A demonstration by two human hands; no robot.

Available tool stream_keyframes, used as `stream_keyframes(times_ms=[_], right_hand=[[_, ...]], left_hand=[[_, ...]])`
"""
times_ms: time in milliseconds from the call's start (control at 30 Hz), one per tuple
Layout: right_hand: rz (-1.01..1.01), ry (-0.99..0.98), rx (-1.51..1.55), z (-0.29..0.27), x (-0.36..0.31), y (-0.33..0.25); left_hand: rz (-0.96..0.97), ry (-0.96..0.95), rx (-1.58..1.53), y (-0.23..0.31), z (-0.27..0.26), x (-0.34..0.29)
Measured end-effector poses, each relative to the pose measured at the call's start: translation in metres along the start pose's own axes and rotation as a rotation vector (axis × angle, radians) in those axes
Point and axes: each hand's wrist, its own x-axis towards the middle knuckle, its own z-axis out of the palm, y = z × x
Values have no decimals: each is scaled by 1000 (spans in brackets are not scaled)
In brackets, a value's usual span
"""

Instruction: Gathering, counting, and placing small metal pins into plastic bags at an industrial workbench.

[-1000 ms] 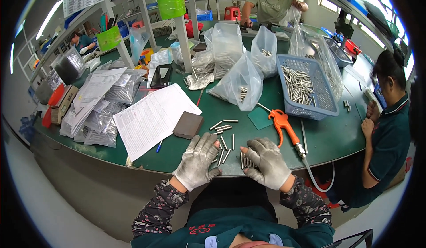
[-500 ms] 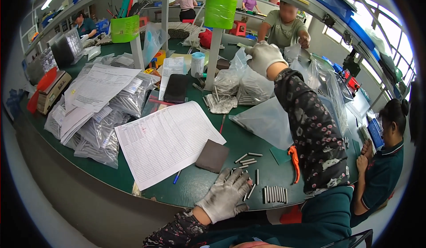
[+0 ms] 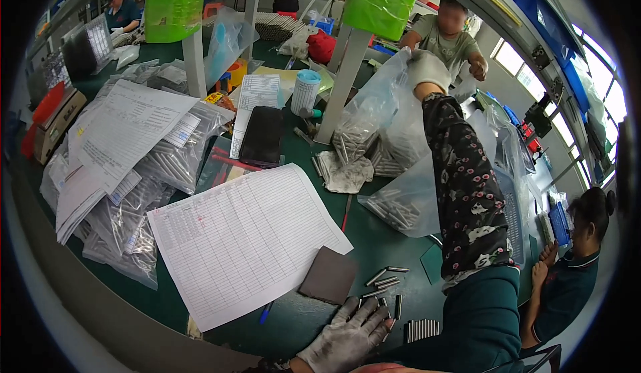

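My left hand (image 3: 347, 336), in a worn white glove, lies with fingers spread on the green table beside loose metal pins (image 3: 384, 281). A row of pins (image 3: 422, 330) is lined up just right of it. My right arm stretches far forward over the table. At its end my gloved right hand (image 3: 429, 71) is closed on the top of a clear plastic bag (image 3: 377, 96), drawn upward with metal pins in its bottom; the fingertips are hidden. Another bag of pins (image 3: 404, 203) lies nearer, partly behind my forearm.
A printed sheet (image 3: 250, 239) and a brown square pad (image 3: 328, 275) lie left of the pins. Bagged pins under papers (image 3: 133, 132) are heaped at left. A shelf post (image 3: 344, 86) stands near the bags. One co-worker (image 3: 451, 32) faces me; another (image 3: 577, 266) sits at right.
My right hand has reached farther forward, and the bag's top is stretched up beside it. The nearer bag has shifted, showing its pins. My left hand stays on the table; the whole view has tilted.
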Motion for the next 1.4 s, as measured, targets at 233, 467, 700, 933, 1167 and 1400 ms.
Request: stream_keyframes(times_ms=[233,467,700,933,1167,1400], right_hand=[[212,137,21,-3,8,4],[265,-98,8,11,27,53],[230,-300,40,18,25,81],[348,-244,28,11,16,69],[368,-201,7,7,8,66],[403,-186,29,4,4,63]], left_hand=[[-44,20,-72,0,22,-10],[-60,66,-54,-1,34,-11],[-69,70,-24,-4,42,-17],[18,70,98,-8,38,-15],[-80,53,-34,-2,44,-15],[-74,78,-40,-2,45,-17]])
